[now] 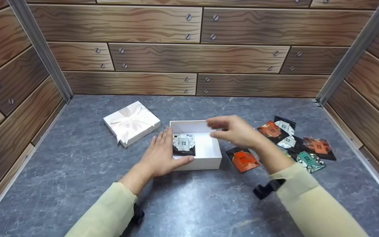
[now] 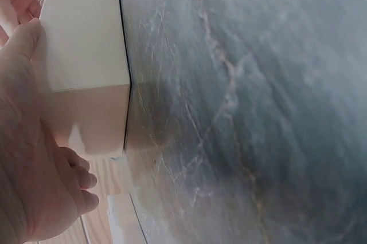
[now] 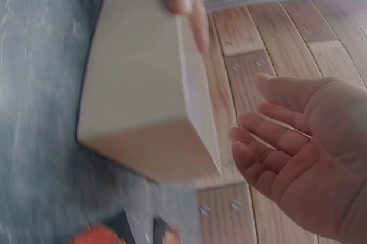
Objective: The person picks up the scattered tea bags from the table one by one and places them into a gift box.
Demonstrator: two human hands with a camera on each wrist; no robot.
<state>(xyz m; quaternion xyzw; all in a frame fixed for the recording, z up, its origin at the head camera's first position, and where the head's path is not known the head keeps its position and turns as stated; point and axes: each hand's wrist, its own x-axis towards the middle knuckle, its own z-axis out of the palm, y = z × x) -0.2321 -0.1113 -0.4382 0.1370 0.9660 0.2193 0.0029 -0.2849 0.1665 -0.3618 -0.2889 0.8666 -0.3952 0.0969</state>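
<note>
A white open box stands in the middle of the grey table. Inside, against its left wall, lies a black and white packet with a square label. My left hand rests along the box's left side, fingers straight, the thumb lying over the front rim. Over the box's right wall hovers my right hand, holding nothing, its fingers loosely bent. In the right wrist view that hand is apart from the box, palm showing.
A white lid with a ribbon bow lies back left of the box. Right of the box is an orange and black packet; farther right several more overlap, among them a green one. Wood-patterned walls enclose the table.
</note>
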